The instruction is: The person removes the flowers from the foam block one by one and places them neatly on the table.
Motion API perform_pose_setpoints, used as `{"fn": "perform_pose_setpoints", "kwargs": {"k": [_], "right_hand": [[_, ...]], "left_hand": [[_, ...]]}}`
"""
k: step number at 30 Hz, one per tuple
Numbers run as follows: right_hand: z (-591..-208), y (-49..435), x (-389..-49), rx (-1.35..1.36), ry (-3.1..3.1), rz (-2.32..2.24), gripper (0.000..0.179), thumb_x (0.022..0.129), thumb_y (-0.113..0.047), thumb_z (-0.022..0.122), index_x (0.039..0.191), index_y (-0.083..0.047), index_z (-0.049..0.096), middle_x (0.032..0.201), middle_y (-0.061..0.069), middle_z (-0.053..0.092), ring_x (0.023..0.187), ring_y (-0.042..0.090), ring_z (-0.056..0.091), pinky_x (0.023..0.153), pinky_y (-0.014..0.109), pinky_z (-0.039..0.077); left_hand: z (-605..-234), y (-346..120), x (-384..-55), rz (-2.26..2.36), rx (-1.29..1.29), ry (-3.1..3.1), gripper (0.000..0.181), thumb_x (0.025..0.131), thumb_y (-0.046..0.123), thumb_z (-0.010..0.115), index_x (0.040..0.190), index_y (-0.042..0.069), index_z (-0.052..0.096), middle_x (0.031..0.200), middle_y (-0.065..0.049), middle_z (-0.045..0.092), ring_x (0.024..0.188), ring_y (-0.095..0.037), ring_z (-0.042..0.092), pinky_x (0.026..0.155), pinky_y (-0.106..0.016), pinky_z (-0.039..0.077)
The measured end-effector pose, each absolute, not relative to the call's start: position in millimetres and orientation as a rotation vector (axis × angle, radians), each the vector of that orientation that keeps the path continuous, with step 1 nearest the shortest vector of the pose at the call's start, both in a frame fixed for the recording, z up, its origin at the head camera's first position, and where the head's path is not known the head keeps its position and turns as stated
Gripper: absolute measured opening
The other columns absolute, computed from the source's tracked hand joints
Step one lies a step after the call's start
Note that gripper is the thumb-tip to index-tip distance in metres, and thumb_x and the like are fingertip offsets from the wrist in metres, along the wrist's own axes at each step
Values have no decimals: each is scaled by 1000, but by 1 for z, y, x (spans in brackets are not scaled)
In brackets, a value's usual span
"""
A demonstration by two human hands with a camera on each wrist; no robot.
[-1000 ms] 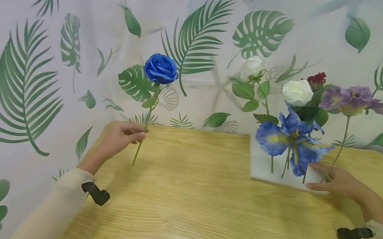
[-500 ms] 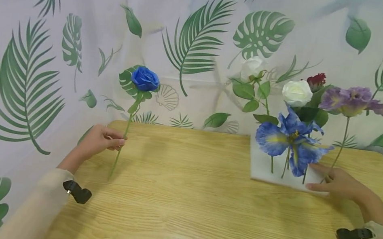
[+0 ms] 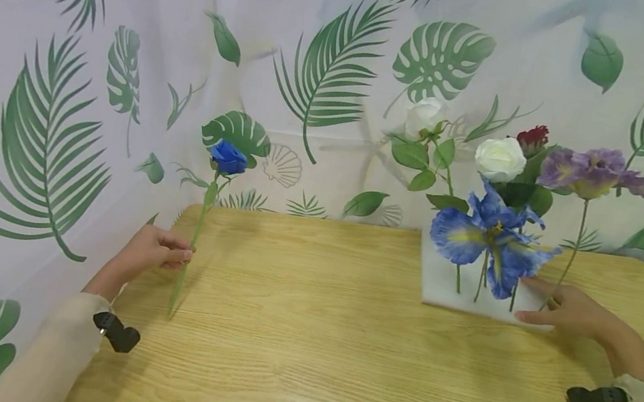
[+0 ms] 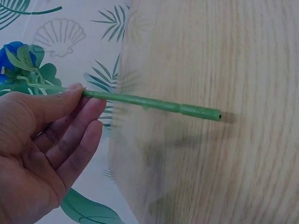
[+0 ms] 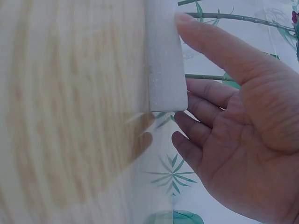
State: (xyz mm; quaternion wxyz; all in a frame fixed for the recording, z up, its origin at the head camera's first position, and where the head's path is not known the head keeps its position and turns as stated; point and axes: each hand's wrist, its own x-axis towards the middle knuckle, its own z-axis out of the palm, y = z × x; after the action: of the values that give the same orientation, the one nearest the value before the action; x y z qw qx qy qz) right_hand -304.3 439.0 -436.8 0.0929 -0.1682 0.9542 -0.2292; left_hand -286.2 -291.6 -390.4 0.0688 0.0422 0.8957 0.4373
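Note:
My left hand (image 3: 154, 249) pinches the stem of a blue artificial rose (image 3: 229, 157) between thumb and fingers, over the left side of the table. The rose leans right, bloom up; in the left wrist view the bare lower stem (image 4: 154, 103) points out over the wood. On the right, several artificial flowers stand in a white foam block (image 3: 436, 287): a blue iris (image 3: 493, 235), a purple flower (image 3: 593, 172), white roses (image 3: 499, 159) and a dark red bloom (image 3: 532, 138). My right hand (image 3: 581, 311) rests fingertips and thumb, fairly straight, against the foam's right end.
The wooden table (image 3: 305, 322) spans between my hands, its back edge near a leaf-printed curtain (image 3: 326, 174). The iris hides part of the foam and some stems. Black camera straps (image 3: 117, 331) sit on both wrists.
My left hand has moved left and slightly down toward me with the blue rose, whose bloom has dropped lower and tipped right. My right hand and the foam block stay still.

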Motion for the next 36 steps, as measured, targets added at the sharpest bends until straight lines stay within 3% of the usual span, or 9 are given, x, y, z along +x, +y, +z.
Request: {"fn": "perform_pose_setpoints", "kwargs": {"k": [4, 6, 14, 21, 36], "right_hand": [[-436, 439, -303, -498, 2807, -726, 85, 93, -36, 75, 153, 8, 35, 152, 41, 33, 59, 17, 45, 65, 32, 46], [-436, 440, -303, -482, 2788, -755, 85, 93, -35, 75, 154, 8, 34, 153, 41, 32, 54, 8, 20, 56, 28, 34], [-434, 437, -302, -495, 2795, -730, 84, 94, -35, 74, 154, 8, 33, 153, 41, 31, 58, 8, 28, 68, 28, 37], [-432, 437, -299, -484, 2779, -804, 84, 93, -33, 75, 154, 9, 33, 153, 42, 30, 53, 6, 17, 53, 28, 32], [-436, 439, -301, -488, 2793, -792, 86, 92, -34, 76, 154, 9, 34, 153, 41, 32, 52, 5, 17, 50, 27, 30]], "left_hand": [[-396, -295, -286, 1303, 89, 2684, 33, 97, 7, 69, 119, -18, 67, 107, -26, 74, 78, -10, 72, 76, -32, 64], [-399, -297, -286, 1300, 61, 2684, 32, 96, 6, 70, 117, -17, 67, 102, -22, 76, 76, -8, 72, 75, -32, 64], [-407, -302, -284, 1283, -22, 2684, 30, 93, 2, 71, 113, -20, 67, 94, -19, 76, 70, -9, 70, 67, -26, 61], [-411, -302, -284, 1262, -125, 2675, 29, 92, 1, 71, 110, -21, 67, 85, -14, 75, 66, -11, 70, 63, -26, 61], [-417, -304, -283, 1217, -150, 2651, 26, 92, 0, 71, 108, -20, 67, 71, -5, 73, 62, -11, 69, 60, -28, 62]]}}
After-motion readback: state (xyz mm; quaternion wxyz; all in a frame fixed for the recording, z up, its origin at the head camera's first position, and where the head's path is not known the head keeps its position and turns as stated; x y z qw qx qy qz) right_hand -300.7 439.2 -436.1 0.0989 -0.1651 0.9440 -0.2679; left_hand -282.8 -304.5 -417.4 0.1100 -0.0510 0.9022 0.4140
